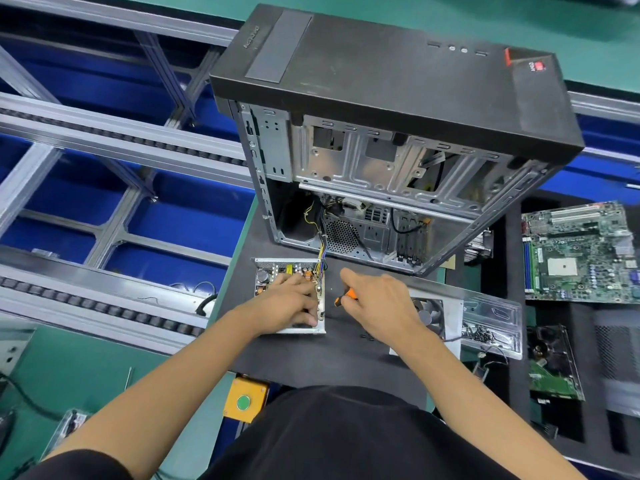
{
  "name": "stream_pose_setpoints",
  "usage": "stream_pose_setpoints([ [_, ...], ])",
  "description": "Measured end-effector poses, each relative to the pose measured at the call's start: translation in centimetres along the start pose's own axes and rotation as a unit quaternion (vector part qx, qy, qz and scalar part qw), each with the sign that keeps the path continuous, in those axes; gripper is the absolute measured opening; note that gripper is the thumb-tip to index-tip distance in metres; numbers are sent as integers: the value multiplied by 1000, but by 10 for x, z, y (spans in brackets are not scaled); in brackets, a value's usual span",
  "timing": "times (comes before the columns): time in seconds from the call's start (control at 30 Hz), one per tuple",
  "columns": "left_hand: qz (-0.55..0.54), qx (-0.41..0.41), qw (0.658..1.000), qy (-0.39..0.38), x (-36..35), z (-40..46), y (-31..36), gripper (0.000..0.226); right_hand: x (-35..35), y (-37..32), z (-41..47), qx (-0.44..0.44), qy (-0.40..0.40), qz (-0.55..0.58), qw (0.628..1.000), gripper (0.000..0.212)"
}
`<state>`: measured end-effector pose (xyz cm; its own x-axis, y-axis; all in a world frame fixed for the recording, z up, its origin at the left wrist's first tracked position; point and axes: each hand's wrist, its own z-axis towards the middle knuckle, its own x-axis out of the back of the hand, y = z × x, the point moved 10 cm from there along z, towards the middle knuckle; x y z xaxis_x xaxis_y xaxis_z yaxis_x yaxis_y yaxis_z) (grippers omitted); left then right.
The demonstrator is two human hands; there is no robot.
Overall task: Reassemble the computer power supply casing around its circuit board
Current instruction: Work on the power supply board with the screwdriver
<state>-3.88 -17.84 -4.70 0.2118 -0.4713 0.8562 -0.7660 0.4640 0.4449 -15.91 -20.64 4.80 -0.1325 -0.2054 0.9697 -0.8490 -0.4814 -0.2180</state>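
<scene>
The open power supply base [266, 266], a silver metal tray holding its circuit board [268, 277], lies on the black mat in front of the computer tower. My left hand [289, 303] rests on the board, fingers curled over its right side near the tray's wall. My right hand [375, 303] grips a screwdriver [346, 297] with an orange and black handle, its tip pointing left toward the tray's right edge. The power supply cover [450, 311], silver with a black fan [431, 315], lies on the mat just right of my right hand. Coloured wires [322, 261] run from the board into the tower.
A black computer tower [398, 98] lies open behind the work area. A motherboard [581, 258] sits at the right, a clear tray of screws [491, 327] beside the cover. A yellow box with a green button [244, 401] is at the near edge. A conveyor frame [104, 202] runs along the left.
</scene>
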Motion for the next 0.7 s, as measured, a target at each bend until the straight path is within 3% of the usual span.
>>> stream_pose_setpoints([
  [0.5, 6, 0, 1000, 2, -2, 2, 0, 32, -15, -11, 3, 42, -29, 4, 999, 39],
  [0.7, 4, -7, 1000, 15, -1, 2, -1, 30, -19, -11, 4, 42, -37, 1, 998, 38],
])
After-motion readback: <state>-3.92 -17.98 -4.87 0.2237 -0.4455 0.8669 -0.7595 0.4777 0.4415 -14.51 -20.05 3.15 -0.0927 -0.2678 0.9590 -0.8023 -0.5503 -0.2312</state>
